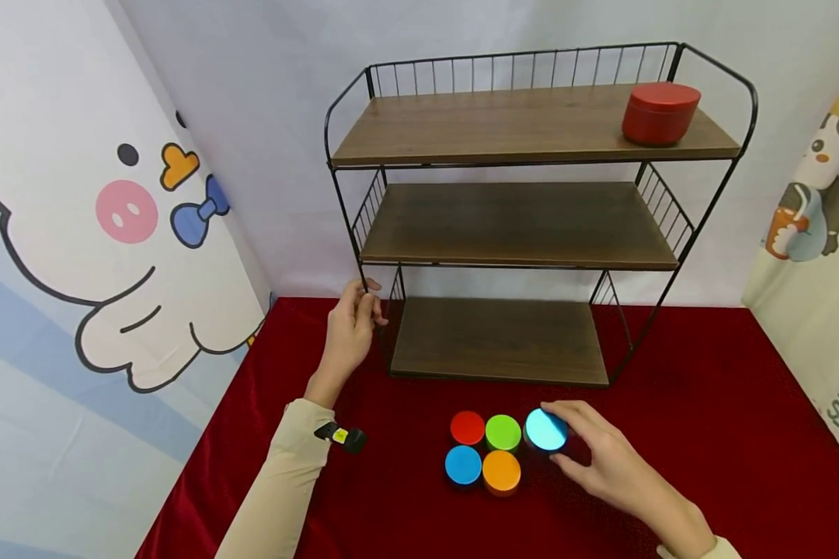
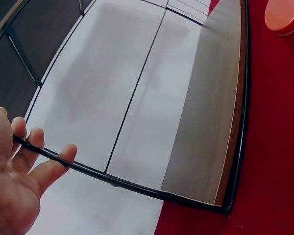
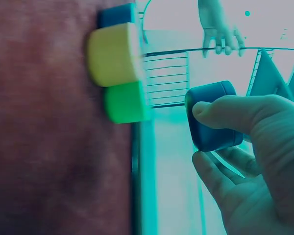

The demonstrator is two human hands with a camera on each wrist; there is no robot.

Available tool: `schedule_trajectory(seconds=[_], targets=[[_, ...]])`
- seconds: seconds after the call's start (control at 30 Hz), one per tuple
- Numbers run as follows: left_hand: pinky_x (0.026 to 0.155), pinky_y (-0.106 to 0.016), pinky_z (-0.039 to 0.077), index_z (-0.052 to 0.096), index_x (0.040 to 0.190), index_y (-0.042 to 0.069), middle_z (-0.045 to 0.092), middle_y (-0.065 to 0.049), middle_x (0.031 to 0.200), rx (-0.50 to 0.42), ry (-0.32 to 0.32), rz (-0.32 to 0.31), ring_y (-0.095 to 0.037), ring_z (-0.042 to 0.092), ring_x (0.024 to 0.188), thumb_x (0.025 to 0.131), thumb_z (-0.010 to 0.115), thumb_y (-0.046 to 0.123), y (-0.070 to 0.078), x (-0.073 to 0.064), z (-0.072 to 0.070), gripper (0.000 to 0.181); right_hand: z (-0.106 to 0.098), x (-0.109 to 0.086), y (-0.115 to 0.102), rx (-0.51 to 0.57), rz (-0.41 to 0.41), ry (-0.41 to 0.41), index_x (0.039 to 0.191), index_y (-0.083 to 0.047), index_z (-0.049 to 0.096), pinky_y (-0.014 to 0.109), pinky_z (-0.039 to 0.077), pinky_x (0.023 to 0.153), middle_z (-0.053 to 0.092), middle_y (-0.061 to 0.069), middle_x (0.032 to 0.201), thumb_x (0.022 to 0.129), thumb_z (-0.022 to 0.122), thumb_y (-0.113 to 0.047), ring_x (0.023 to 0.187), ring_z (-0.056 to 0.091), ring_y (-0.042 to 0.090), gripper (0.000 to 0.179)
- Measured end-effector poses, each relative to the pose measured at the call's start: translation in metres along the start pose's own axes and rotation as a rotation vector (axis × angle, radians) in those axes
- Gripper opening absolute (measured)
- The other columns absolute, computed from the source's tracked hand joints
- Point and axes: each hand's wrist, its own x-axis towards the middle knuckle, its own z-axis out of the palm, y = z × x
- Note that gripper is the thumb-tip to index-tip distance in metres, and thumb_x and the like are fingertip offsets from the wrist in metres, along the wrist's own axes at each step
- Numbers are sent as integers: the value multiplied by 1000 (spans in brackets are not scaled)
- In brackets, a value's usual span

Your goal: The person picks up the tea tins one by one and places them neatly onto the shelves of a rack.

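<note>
My left hand [image 1: 352, 322] grips the left front post of a three-tier shelf rack [image 1: 517, 225]; in the left wrist view the fingers [image 2: 51, 169] curl about the thin black metal rod. Between thumb and fingers, my right hand [image 1: 601, 454] pinches a round light-blue tin [image 1: 546, 430]. The right wrist view shows this tin [image 3: 213, 115] dark blue and raised above the cloth. Left of it on the cloth stand a red tin [image 1: 468, 428], a green tin [image 1: 503, 432], a blue tin [image 1: 464, 465] and an orange tin [image 1: 501, 472], grouped close together.
On the top shelf's right end sits a red lidded tin [image 1: 660, 114]. A dark red cloth [image 1: 699, 404] covers the table. Behind the rack hangs a pale curtain [image 1: 287, 155], with a cartoon-printed panel [image 1: 56, 233] at the left.
</note>
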Motion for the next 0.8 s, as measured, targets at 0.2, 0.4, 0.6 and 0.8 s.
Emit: schedule_trajectory(seconds=[0.2, 0.4, 0.6, 0.8], targets=[[65, -55, 64, 53, 115, -17, 55, -33, 78, -20, -9, -9, -47, 65, 68, 106, 43, -8, -1, 0, 0, 16, -16, 36, -11, 1, -34, 23, 136, 0, 59, 0, 42, 102, 62, 12, 128, 67, 89, 11, 107, 65, 25, 76], [68, -59, 63, 51, 114, -17, 53, -33, 79, -39, -16, -29, -49, 64, 69, 107, 42, -7, -1, 0, 0, 15, -35, 83, -25, 27, -131, 50, 136, 2, 59, 2, 45, 102, 62, 14, 128, 67, 90, 10, 107, 63, 25, 76], [68, -58, 64, 51, 114, -16, 53, -32, 79, -36, -25, -26, -47, 64, 69, 107, 41, -7, -1, 0, -1, 15, -54, 125, -42, -9, -246, 63, 136, 4, 59, 4, 39, 110, 62, 18, 129, 69, 90, 5, 112, 64, 29, 74], [68, -55, 64, 51, 113, -14, 53, -32, 79, -15, -26, -31, -45, 65, 69, 107, 42, -6, -3, 0, 0, 14, -75, 164, -62, -31, -308, 96, 135, 6, 59, 8, 40, 111, 62, 22, 129, 70, 91, 4, 114, 65, 32, 73]])
